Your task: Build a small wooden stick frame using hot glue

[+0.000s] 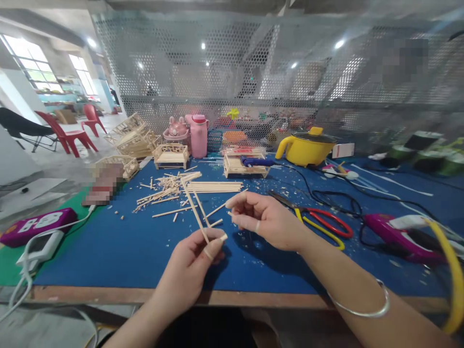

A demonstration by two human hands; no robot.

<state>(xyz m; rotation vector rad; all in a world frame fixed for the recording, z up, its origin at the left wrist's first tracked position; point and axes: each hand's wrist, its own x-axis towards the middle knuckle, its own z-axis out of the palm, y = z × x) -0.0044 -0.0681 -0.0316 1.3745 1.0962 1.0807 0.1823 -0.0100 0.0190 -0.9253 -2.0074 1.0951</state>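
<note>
Wooden, thin, and by the look of it light and stiff but easy to snap: best pinched gently near the lower end, not by the long upper lengths. Sticks (196, 212) held above the blue surface (137, 251) in a close pinch of the left hand (195, 256). Just beside, with right hand (270, 217) loosely curled, cannot tell if gripping anything.

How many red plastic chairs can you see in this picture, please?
2: one red plastic chair stands beside the black chair at far left; a second red plastic chair stands farther back, to its right. Others may be hidden.
</note>
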